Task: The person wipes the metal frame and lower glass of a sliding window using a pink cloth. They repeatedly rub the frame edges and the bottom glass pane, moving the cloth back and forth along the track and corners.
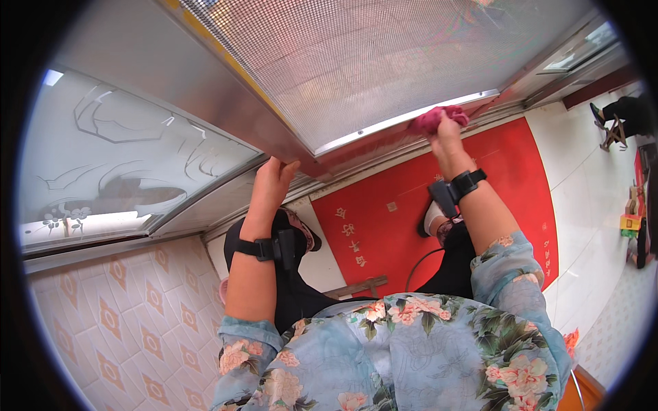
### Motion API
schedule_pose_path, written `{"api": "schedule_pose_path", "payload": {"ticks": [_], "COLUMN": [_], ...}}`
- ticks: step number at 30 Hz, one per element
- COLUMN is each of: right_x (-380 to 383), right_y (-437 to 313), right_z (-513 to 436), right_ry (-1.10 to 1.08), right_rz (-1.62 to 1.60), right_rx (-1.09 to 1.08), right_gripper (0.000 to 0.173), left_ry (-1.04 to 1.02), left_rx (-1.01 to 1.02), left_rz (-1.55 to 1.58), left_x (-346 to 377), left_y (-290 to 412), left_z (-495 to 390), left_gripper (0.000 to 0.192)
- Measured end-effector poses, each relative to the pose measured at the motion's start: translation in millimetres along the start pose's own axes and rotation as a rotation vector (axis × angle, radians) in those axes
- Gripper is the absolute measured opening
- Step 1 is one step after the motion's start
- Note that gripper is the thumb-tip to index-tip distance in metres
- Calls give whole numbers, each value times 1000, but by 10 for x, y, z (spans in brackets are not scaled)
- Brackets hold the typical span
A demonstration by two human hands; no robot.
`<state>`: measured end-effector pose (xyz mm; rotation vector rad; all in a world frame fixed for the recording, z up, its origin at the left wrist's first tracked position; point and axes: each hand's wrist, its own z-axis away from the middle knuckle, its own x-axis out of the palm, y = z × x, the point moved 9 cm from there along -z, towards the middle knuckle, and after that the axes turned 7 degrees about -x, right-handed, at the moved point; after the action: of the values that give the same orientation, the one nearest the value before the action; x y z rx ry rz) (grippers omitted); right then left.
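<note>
In the head view, my right hand (446, 134) grips a crumpled dark pink cloth (437, 119) against the lower rail of a metal-framed screen door (360, 134), near the right end of its silver strip. The door's fine mesh panel (370, 61) fills the upper middle. At the door's lower left corner, my left hand (280, 172) touches the edge of the metal frame with bent fingers; I cannot tell how firmly it holds on. Both wrists wear black straps with small devices.
A red mat (380, 216) with writing lies on the pale tiled floor. Frosted glass with flower patterns (118, 164) stands at left, above a patterned tile wall (128, 318). A wooden piece (360, 287) is beneath me. Another person's dark-clothed leg (624, 110) shows far right.
</note>
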<state>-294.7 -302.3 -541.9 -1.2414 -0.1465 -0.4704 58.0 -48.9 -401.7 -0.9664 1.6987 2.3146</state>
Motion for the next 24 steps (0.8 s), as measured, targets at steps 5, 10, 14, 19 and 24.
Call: {"api": "schedule_pose_path", "payload": {"ticks": [5, 10, 14, 19, 24], "right_x": [732, 1346, 1613, 1503, 869], "right_y": [512, 620, 895, 900, 438], "right_z": [1122, 2009, 2377, 2197, 1279], "right_ry": [-260, -512, -729, -857, -586], "right_rz": [43, 42, 183, 125, 197], "right_rx": [251, 440, 560, 560, 401], "right_gripper": [16, 19, 25, 23, 30], "left_ry": [24, 8, 4, 9, -17], "left_rx": [11, 11, -2, -39, -40], "left_rz": [-63, -19, 27, -52, 71], "left_x": [-22, -3, 1, -24, 28], "left_y": [38, 15, 36, 60, -35], "left_z": [16, -1, 16, 43, -26], "left_gripper": [23, 21, 19, 18, 21]}}
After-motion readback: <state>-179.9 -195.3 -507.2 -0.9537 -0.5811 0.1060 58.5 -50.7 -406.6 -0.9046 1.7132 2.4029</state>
